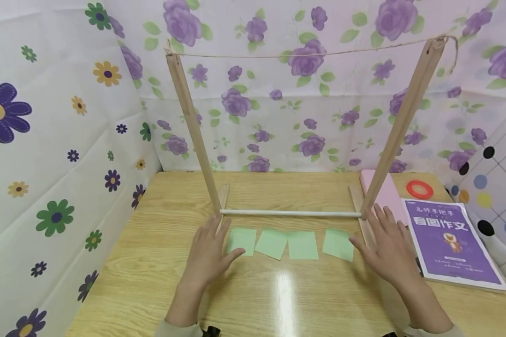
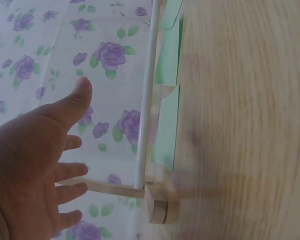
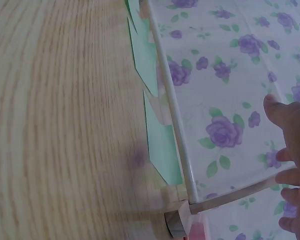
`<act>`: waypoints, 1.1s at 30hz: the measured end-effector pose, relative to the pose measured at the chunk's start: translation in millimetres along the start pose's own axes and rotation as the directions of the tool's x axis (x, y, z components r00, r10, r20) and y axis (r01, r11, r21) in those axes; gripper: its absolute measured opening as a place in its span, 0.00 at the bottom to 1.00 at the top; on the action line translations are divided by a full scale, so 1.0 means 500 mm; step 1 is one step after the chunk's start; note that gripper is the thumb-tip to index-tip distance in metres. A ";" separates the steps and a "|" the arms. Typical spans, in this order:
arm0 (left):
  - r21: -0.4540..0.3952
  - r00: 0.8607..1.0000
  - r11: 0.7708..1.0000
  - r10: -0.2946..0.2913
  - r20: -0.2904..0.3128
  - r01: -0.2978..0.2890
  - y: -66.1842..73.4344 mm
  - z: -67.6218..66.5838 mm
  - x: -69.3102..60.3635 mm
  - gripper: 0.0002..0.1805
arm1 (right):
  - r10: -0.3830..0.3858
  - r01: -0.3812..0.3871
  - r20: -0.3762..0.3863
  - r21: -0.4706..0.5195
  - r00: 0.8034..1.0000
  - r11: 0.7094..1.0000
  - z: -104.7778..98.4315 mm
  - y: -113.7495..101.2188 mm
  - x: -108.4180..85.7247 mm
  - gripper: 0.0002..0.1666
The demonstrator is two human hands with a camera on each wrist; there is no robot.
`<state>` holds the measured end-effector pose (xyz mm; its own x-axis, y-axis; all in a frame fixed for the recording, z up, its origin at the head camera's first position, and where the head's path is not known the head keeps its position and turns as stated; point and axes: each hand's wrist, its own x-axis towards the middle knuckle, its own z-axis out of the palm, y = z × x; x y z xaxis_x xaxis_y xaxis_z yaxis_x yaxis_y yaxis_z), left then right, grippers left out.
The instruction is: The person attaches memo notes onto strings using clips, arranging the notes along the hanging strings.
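My left hand [image 1: 206, 255], fingers spread, is nearest the foot of the left wooden post [image 1: 196, 135]. On the other side my right hand [image 1: 388, 252] is held the same way by the right wooden post [image 1: 405, 114]. Neither hand holds anything, and both wrist views show the fingers apart from the posts. A white rod [image 1: 291, 213] joins the posts low down, while a thin twine [image 1: 270, 56] runs between their tops. Several green paper squares [image 1: 302, 245] lie in a row between the hands, in front of the rod.
To the right lie a purple-covered book [image 1: 451, 248], a pink case [image 1: 388, 194] partly behind the right post, and a red ring [image 1: 419, 189]. Flowered cloth [image 1: 253, 135] hangs behind the wooden table [image 1: 152, 281], with more patterned cloth at both sides.
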<state>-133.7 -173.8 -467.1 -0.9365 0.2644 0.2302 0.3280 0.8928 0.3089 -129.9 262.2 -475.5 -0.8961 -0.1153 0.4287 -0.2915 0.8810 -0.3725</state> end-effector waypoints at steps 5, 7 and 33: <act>-0.033 0.999 0.999 0.023 -0.037 -0.024 -0.006 0.007 0.000 0.44 | -0.041 0.054 -0.123 0.104 0.992 0.993 -0.005 0.013 0.004 0.37; -0.058 0.998 0.998 0.031 -0.048 -0.033 -0.010 0.011 0.001 0.43 | -0.046 0.066 -0.149 0.130 0.988 0.989 -0.012 0.018 0.006 0.35; -0.177 0.992 0.984 -0.007 0.123 0.029 -0.041 0.073 0.037 0.33 | 0.020 -0.020 0.081 -0.011 0.997 1.000 0.006 0.149 -0.024 0.29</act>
<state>-162.5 -173.9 -503.0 -0.9469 0.3013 0.1127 0.3177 0.8215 0.4734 -141.8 327.9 -511.2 -0.9260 -0.1341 0.3530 -0.2703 0.8880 -0.3719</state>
